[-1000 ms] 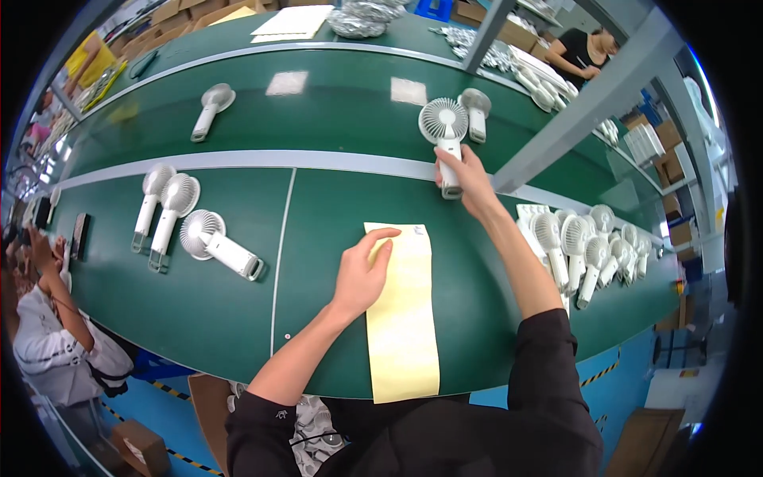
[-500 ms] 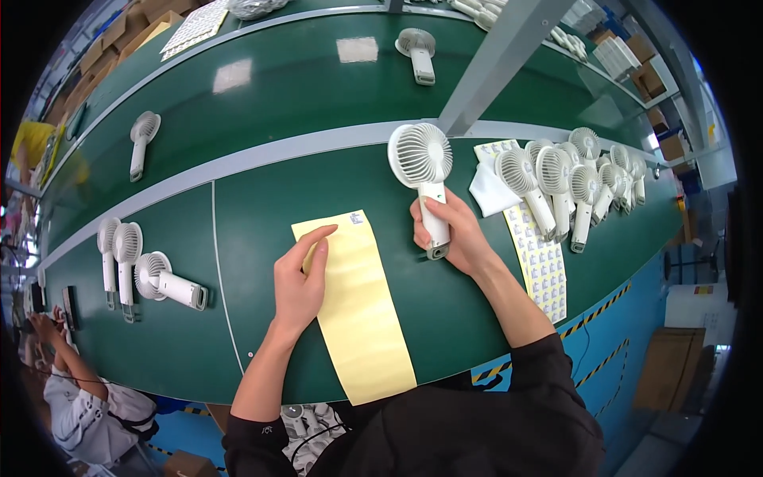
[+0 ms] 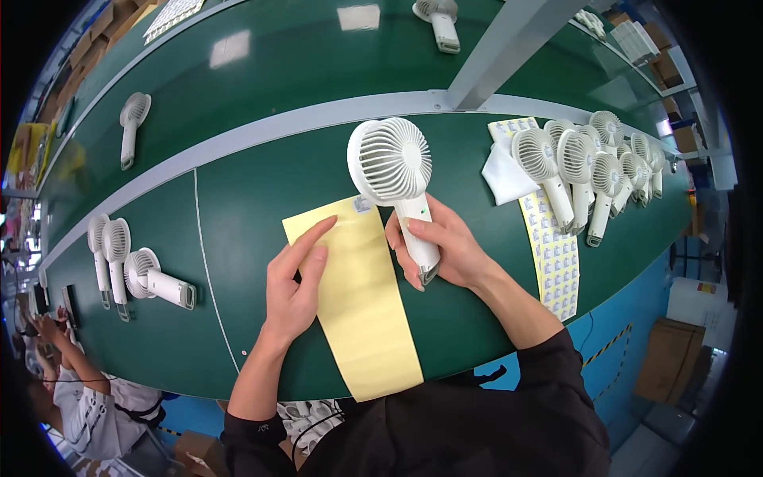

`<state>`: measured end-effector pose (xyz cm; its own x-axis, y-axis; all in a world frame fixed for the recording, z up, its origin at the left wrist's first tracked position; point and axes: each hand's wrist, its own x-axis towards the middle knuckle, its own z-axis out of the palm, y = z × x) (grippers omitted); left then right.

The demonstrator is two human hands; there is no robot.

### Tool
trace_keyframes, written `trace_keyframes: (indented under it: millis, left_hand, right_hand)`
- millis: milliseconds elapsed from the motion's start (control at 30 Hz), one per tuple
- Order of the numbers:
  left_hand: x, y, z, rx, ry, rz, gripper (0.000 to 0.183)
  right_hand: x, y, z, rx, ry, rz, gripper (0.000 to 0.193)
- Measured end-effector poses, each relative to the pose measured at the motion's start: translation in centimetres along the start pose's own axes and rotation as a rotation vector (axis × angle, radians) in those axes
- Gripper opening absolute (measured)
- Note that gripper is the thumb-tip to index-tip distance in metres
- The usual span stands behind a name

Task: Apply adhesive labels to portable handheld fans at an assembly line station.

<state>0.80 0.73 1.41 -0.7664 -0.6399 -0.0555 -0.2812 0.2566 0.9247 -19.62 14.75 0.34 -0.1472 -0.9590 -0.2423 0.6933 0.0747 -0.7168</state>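
A white handheld fan (image 3: 397, 163) is in my right hand (image 3: 445, 246), whose fingers wrap round its handle. The round grille is uppermost and a small green light shows on the handle. My left hand (image 3: 290, 290) rests over the left side of a long yellow backing sheet (image 3: 366, 318); its index finger and thumb are apart, and I see nothing between them. One small printed label (image 3: 362, 204) sits at the sheet's far right corner, close to the fan head.
Several white fans stand bunched at the right (image 3: 606, 175), partly over a label sheet (image 3: 560, 262) and beside a white cloth (image 3: 505, 175). Three more fans (image 3: 151, 274) lie at the left. A grey post (image 3: 509, 56) rises beyond my right hand. Another person (image 3: 103, 413) works at far left.
The fan in my right hand has moved left and nearer the yellow sheet, its head turning slightly. My left hand has stayed over the sheet. The view has shifted a little.
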Motion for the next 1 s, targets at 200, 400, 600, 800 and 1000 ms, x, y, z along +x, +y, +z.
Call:
trace_keyframes:
  millis: [200,400,600,800,1000]
  left_hand:
    - [-0.6,-0.9,0.6,-0.208,-0.074,-0.011,0.052]
    - [-1.1,0.3,1.8,-0.738,-0.279,-0.147,0.05]
    - [-2.6,-0.7,4.2,-0.708,-0.208,-0.042,0.029]
    - [-2.3,0.2,3.3,-0.913,-0.443,-0.197,0.018]
    - [-1.5,-1.6,4.5,-0.803,-0.251,0.0,0.029]
  right_hand:
    - [-0.4,1.2,1.8,-0.082,-0.171,0.073,0.047]
    - [-0.9,1.3,4.1,-0.265,-0.239,0.258,0.061]
    - [-1.0,2.5,4.4,-0.468,-0.165,0.376,0.037]
    - [-1.3,3.4,3.4,-0.588,-0.195,0.311,0.025]
    - [-1.2,3.3,4.7,-0.633,-0.098,0.206,0.02]
